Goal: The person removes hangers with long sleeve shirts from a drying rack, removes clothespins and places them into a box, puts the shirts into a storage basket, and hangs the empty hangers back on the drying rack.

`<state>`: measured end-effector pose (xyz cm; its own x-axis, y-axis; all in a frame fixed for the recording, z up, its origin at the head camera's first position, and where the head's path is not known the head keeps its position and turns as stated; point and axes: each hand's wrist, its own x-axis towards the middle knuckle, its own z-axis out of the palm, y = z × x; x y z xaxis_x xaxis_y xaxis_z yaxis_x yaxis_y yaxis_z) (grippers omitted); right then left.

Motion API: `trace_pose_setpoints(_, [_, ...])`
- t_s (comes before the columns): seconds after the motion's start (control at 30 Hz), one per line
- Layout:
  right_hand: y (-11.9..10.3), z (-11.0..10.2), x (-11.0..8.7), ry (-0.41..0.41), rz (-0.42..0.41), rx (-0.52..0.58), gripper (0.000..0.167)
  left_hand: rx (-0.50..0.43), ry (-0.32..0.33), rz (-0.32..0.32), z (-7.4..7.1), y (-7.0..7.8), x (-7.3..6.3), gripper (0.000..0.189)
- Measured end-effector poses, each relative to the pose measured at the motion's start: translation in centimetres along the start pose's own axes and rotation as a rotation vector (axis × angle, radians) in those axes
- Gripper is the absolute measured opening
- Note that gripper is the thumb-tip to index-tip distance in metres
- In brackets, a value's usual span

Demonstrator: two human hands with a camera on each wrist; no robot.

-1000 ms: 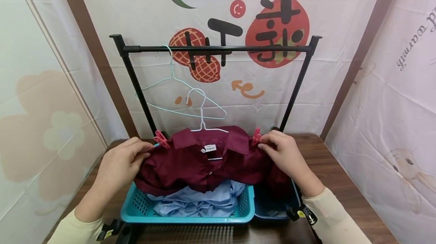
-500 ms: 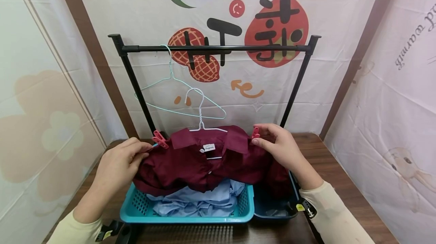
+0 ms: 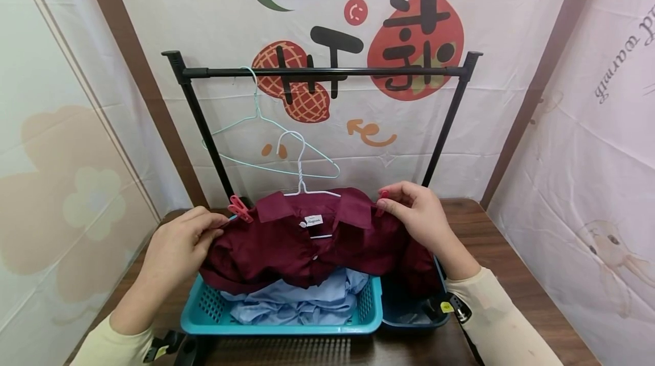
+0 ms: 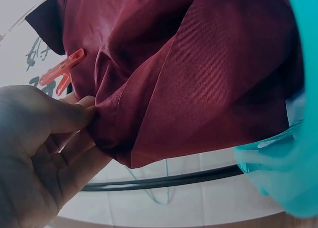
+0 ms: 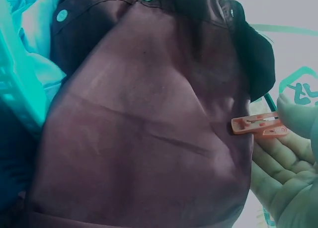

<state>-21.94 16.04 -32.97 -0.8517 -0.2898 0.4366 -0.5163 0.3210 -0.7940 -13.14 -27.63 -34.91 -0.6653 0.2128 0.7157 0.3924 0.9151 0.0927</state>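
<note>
A maroon button-up shirt (image 3: pixel 286 252) lies draped over a white wire hanger (image 3: pixel 301 167), whose hook sticks up from the collar. My left hand (image 3: pixel 179 246) pinches the shirt's left shoulder between thumb and fingers, beside a red clothespin (image 3: pixel 239 208) clipped there. At the right shoulder, my right hand (image 3: pixel 422 215) pinches a second red clothespin (image 5: pixel 258 124), thumb on one side and fingers on the other. That clothespin's nose bites the fabric in the right wrist view. The hanger's arms are mostly hidden inside the shirt.
Beneath the shirt stands a teal basket (image 3: pixel 281 329) with crumpled light blue cloth (image 3: pixel 299 303). A dark blue bin (image 3: pixel 409 325) sits to its right. Behind rises a black rack (image 3: pixel 327 73), with a mint wire hanger (image 3: pixel 257 117) on the left of its bar.
My right hand has shifted slightly left, from the shoulder fabric beside the right clothespin onto the clothespin itself. My left hand has kept its pinch on the other shoulder.
</note>
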Motion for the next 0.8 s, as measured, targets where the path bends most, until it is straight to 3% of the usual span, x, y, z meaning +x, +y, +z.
trace_pose_setpoints(0.37, [-1.0,-0.5,0.0,0.111,-0.076,0.143,0.016,-0.002,-0.002,-0.01,0.1,0.1,0.0,0.023])
trace_pose_setpoints(0.6, [-1.4,-1.6,-1.1,0.172,-0.09,0.041,0.017,-0.007,0.0,-0.025,0.1,0.0,0.0,0.024])
trace_pose_setpoints(0.8, [-1.2,-2.3,-2.4,0.192,-0.11,0.02,0.019,-0.011,0.003,-0.028,0.1,-0.2,0.0,0.024])
